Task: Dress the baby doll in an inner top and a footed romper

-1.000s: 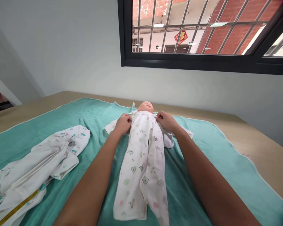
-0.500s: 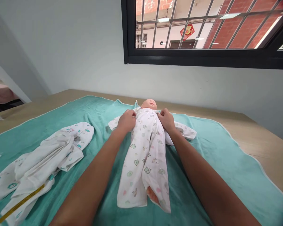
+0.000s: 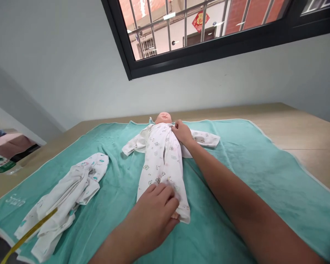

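A baby doll point(image 3: 164, 117) lies on its back with its head toward the wall. Its white long-sleeved baby top point(image 3: 137, 142) has both sleeves spread out sideways. White baby trousers point(image 3: 157, 154) printed with small animal faces cover the doll up to just under its chin. At the waistband's right side, my right hand point(image 3: 181, 132) is closed in a pinch on the cloth. My left hand point(image 3: 156, 209) curls over the lower trouser legs, closed on the fabric near the hem. A bit of the doll's foot shows beside my left thumb; the left hem is hidden.
A turquoise blanket point(image 3: 236, 176) lies under everything on a wooden table point(image 3: 305, 135). Left of the doll are crumpled white baby clothes point(image 3: 68, 190) with a yellow tape measure point(image 3: 30, 231) across them. A wall and a barred window point(image 3: 178, 31) stand behind.
My left hand has left the waistband's left side and come down to the trouser hems. My right hand stays at the waistband. The camera view has tilted.
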Action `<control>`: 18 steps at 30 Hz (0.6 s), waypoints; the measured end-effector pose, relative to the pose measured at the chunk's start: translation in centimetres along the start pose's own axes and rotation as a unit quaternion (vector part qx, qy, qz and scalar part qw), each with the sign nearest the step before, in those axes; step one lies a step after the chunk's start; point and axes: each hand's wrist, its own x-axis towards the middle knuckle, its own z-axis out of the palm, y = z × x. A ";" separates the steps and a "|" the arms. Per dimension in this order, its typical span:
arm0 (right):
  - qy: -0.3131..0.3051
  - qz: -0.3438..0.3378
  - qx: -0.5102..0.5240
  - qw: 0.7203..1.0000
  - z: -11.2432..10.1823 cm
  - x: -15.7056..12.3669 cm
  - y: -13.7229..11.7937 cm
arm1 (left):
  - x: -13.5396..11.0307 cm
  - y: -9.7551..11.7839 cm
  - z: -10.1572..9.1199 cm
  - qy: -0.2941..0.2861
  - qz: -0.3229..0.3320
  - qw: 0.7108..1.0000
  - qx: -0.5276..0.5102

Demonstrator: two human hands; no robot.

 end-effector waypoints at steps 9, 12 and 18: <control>-0.001 0.005 -0.004 1.000 0.1 0.0 0.2 | 0.4 1.9 1.4 0.199 0.055 0.976 0.067; -0.002 0.004 -0.014 1.000 0.2 0.1 0.3 | -0.5 2.3 1.5 0.335 0.050 0.935 0.108; -0.004 0.000 -0.014 1.000 0.3 0.2 0.4 | -2.3 1.2 2.4 0.317 -0.097 0.931 0.155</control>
